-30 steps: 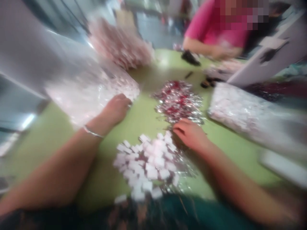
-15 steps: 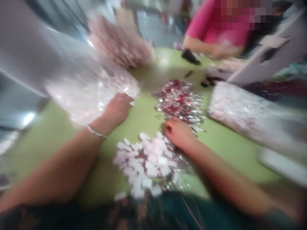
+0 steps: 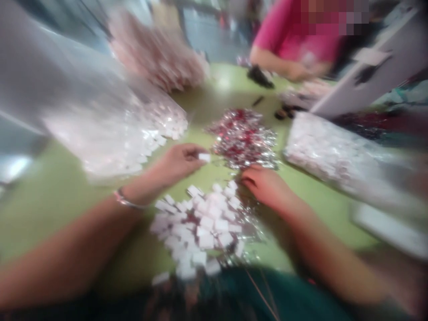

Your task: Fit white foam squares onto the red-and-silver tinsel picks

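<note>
Between the thumb and fingertips of my left hand (image 3: 180,166) is a small white card (image 3: 204,157). It is held over the green tabletop, left of a heap of shiny silver and red pieces (image 3: 245,136). My right hand (image 3: 264,183) rests at the near edge of that heap with its fingers curled together; whatever they grip is hidden. Closer to my body lies a loose pile of small white cards (image 3: 207,223), with some silvery pieces (image 3: 250,225) along its right side. Blur hides the exact kind of the shiny pieces.
A clear plastic bag of white pieces (image 3: 110,147) lies at left, and another filled bag (image 3: 321,142) at right. Behind are a pink stack (image 3: 160,53) and a black item (image 3: 260,76). Across the green table (image 3: 321,205) sits a person in a pink top (image 3: 277,35).
My left hand has moved right, away from the bag, and the white card in its fingers now shows clearly. My right hand has shifted slightly along the shiny heap's near edge.
</note>
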A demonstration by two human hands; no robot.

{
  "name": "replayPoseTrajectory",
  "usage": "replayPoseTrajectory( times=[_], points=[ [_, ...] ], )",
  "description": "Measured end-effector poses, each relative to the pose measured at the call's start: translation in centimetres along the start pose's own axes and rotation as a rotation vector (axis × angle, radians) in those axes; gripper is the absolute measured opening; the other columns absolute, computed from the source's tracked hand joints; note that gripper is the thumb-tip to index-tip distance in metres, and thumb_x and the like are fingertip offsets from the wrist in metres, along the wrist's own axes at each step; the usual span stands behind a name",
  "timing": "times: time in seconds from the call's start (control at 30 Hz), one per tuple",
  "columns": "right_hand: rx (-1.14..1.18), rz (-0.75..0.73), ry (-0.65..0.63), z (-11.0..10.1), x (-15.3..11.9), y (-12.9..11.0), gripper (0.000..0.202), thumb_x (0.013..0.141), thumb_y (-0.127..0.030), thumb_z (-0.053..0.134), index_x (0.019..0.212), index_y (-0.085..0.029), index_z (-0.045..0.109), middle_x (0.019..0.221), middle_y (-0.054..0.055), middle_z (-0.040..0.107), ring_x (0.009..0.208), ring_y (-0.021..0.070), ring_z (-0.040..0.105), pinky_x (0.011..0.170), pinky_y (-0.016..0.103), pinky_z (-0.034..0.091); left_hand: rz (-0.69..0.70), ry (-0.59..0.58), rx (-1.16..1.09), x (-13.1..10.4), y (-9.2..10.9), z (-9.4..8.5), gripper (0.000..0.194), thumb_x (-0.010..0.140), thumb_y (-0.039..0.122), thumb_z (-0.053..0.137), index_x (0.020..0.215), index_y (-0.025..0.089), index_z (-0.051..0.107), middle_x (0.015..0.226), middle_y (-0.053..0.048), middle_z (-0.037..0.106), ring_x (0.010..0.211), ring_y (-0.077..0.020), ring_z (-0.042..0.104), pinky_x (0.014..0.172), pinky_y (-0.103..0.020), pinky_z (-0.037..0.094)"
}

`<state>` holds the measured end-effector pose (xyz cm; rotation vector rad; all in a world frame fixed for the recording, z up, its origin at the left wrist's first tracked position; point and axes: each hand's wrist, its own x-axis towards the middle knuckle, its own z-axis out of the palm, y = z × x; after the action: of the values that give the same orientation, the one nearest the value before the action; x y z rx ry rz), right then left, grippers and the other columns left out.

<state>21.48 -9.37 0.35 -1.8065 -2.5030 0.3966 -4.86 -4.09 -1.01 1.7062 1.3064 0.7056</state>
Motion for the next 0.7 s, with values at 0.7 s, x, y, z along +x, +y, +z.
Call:
replayPoseTrajectory(
  times=[0.7],
  points=[
    [0.310,-0.145,0.326,1.4,0.3,-2.9,0.015,0.093,-0.024,0.049,0.088,-0.020,0.063,0.082,0.004,0.070,0.074,0.0164,0.062,0.070,0.028,0.042,-0.163,-0.281,-0.671,-1.2,0.4,2.6,0.035,0.069,0.024,0.081,0.101,0.014,0.068,0.074,-0.001,0.068,0.057,-0.0076,0.059,0.055,-0.021,0.048]
  ],
)
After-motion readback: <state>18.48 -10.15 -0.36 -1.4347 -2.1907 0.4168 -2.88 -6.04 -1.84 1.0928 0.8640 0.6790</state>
